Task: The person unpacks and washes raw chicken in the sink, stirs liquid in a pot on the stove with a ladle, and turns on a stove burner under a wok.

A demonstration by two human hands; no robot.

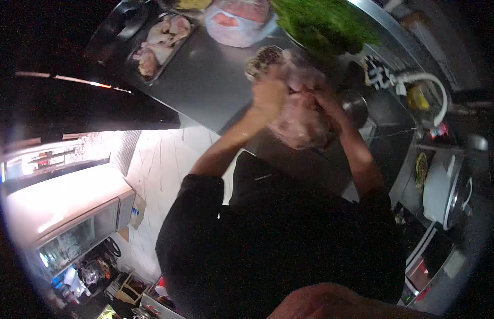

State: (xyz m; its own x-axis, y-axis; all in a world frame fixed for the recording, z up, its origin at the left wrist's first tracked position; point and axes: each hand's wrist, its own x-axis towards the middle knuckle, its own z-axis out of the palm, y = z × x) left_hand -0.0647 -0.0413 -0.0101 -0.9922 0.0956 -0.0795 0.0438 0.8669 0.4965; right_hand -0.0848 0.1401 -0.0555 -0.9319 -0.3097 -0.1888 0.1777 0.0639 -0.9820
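A clear plastic bag of pinkish meat [300, 125] lies at the near edge of the metal counter [204, 74]. My left hand [268, 98] is closed in a fist at its left side, gripping the plastic, smeared a little by motion. From the right, my right hand [327, 103] curls its fingers on the upper part of the same bag. More of the clear plastic spreads just beyond both hands. Touching it at the upper left is a dark-and-light speckled bundle [265, 61], its kind unclear.
A tray of raw chicken pieces [159, 45] stands at the far left. Behind my hands are a whitish plastic bag with pink contents [239, 24] and a heap of leafy greens [326, 26]. A metal bowl [356, 106] and a white hose [441, 93] are on the right.
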